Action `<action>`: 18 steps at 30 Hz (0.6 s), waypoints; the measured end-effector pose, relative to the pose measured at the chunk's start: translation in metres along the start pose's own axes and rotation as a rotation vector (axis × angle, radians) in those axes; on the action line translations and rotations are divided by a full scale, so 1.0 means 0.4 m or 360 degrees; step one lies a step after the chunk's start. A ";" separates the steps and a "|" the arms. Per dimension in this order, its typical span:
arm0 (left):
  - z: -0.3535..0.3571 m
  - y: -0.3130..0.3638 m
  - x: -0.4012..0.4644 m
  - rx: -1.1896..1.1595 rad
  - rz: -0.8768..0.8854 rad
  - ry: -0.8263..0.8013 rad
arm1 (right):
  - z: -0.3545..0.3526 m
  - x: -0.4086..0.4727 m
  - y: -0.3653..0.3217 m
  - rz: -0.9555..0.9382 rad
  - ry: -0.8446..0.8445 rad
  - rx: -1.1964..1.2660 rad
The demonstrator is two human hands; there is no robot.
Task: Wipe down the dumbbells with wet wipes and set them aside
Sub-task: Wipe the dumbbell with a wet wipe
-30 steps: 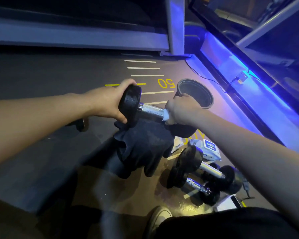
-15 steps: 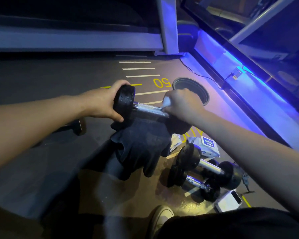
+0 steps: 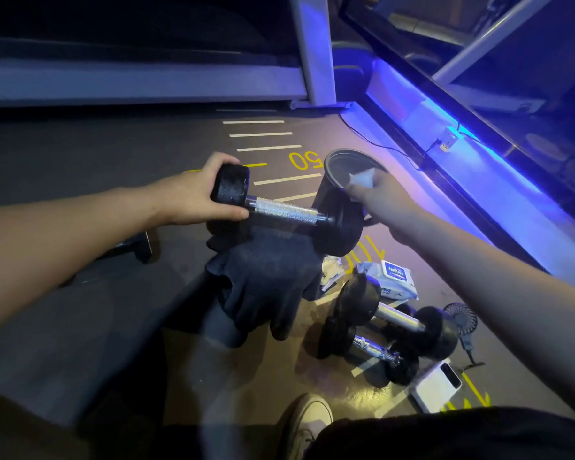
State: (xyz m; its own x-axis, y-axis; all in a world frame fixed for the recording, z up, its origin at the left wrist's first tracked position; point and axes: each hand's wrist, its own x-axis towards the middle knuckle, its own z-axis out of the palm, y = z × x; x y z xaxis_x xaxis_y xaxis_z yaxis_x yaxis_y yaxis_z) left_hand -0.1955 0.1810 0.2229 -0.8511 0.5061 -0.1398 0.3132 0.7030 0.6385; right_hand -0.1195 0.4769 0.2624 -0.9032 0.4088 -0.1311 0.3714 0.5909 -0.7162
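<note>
A partly hidden dumbbell (image 3: 143,244) lies on the dark gym floor (image 3: 80,154) at far left, below the person's left forearm. The left hand (image 3: 193,197) wraps its fingers and thumb round the near-left head of a black dumbbell (image 3: 279,212), holding it in the air with its knurled chrome handle bare and its other head tilted down to the right. Directly beneath it, a dark cloth (image 3: 266,287) is draped over the person's knee. To the right, the right hand (image 3: 379,197) pinches a crumpled white wet wipe (image 3: 362,177) at the rim of a dark round bin (image 3: 342,161), just above the raised dumbbell's far head; whether the wipe touches the bin cannot be told. Yellow numerals and white lines mark the floor behind. Lower right, a wet-wipe packet (image 3: 394,277) lies on the floor beside crumpled used wipes (image 3: 332,268), with two more dumbbells (image 3: 389,330) resting against each other just in front of it. A small handheld fan (image 3: 462,318) and a white phone-like device (image 3: 437,386) lie further right, near a blue-lit ledge (image 3: 478,180). A light-coloured shoe (image 3: 307,423) shows at the bottom edge.
</note>
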 end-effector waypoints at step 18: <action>0.013 0.085 0.013 -0.0830 -0.0646 -0.0035 | 0.027 -0.054 0.029 0.0410 -0.0556 0.0407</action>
State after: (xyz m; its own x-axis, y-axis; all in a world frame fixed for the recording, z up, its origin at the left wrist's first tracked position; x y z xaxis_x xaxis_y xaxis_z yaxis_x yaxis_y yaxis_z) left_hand -0.1872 0.2102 0.2397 -0.8479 0.2658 -0.4587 -0.2808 0.5087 0.8139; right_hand -0.0981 0.4677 0.2495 -0.8234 0.2358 -0.5161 0.5667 0.2944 -0.7696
